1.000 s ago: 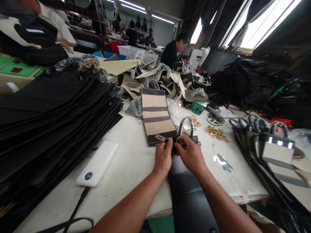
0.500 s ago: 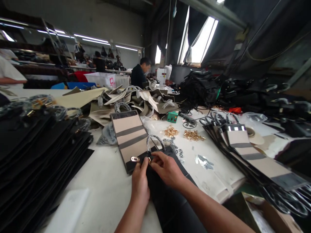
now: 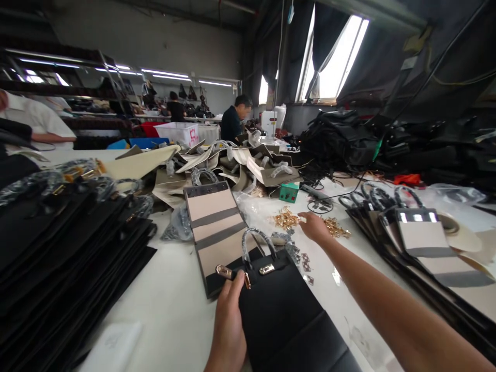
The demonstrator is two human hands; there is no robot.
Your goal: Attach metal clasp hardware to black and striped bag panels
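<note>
A black handbag piece (image 3: 287,310) lies flat before me, its looped handle (image 3: 258,232) wrapped in clear plastic. My left hand (image 3: 229,320) grips its left edge, thumb on top beside a small gold fitting (image 3: 247,280). A strap end with a gold plate (image 3: 223,271) sticks out left of the thumb. Another gold plate (image 3: 267,269) sits below the handle. My right hand (image 3: 314,227) reaches over the table at the gold hardware pile (image 3: 285,219), index finger stretched out; no part shows in its fingers. Beneath the handbag piece lies a beige-and-grey panel (image 3: 215,219).
A second gold hardware pile (image 3: 336,227) lies beyond my right hand. Stacked black bag pieces (image 3: 77,248) stand at left, more striped panels (image 3: 422,237) at right. Behind are a green box (image 3: 289,192) and heaped panels (image 3: 232,163). A person (image 3: 231,121) sits farther back.
My right hand has left the gold fitting on the handbag piece and moved right and away to the gold pile. My left hand keeps its grip. The view has shifted slightly.
</note>
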